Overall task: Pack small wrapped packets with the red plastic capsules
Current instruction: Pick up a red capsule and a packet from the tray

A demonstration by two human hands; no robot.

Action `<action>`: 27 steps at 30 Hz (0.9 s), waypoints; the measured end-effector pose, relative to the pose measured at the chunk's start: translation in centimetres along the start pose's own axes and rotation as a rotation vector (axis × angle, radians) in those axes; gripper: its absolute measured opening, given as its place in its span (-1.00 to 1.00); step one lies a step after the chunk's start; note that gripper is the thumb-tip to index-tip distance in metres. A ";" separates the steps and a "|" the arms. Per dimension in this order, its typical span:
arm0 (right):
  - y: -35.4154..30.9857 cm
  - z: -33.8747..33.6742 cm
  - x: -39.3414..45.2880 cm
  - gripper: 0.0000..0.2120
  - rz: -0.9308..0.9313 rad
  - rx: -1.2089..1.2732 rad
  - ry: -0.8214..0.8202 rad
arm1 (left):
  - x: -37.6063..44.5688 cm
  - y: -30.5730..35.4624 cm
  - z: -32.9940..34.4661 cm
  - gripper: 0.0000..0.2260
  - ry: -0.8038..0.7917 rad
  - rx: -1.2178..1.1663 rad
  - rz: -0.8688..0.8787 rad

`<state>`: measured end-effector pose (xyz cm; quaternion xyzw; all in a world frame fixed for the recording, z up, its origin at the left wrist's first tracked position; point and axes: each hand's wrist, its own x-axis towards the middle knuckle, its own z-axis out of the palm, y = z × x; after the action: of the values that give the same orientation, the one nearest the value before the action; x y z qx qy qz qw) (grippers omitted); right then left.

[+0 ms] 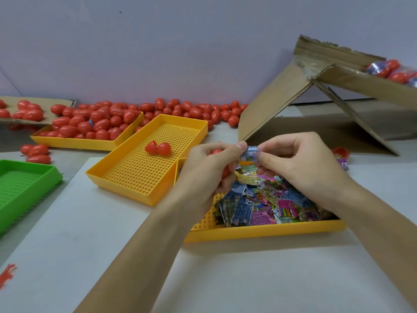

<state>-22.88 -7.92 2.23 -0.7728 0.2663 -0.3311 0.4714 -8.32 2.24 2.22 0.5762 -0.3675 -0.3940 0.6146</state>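
Observation:
Both hands meet above a yellow tray (266,232) heaped with small wrapped packets (268,202). My left hand (207,170) grips an open red capsule (225,171) in its palm, and its thumb also pinches a rolled blue packet (250,154). My right hand (302,166) pinches the other end of that packet. An opened red capsule (158,148) lies in a second yellow tray (144,175) to the left.
Many closed red capsules (99,122) fill a third yellow tray and spread along the wall. A green tray (20,188) sits at the left edge. An open cardboard box (316,102) with filled capsules stands at the back right.

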 end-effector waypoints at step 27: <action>-0.3 0.3 -0.3 -0.52 -0.106 -0.051 -0.114 | 0.0 0.1 -0.6 -0.77 -0.170 0.002 0.016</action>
<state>-22.78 -7.41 2.30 -0.8152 0.2058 -0.3042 0.4478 -7.74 2.53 2.25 0.5383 -0.4234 -0.4363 0.5836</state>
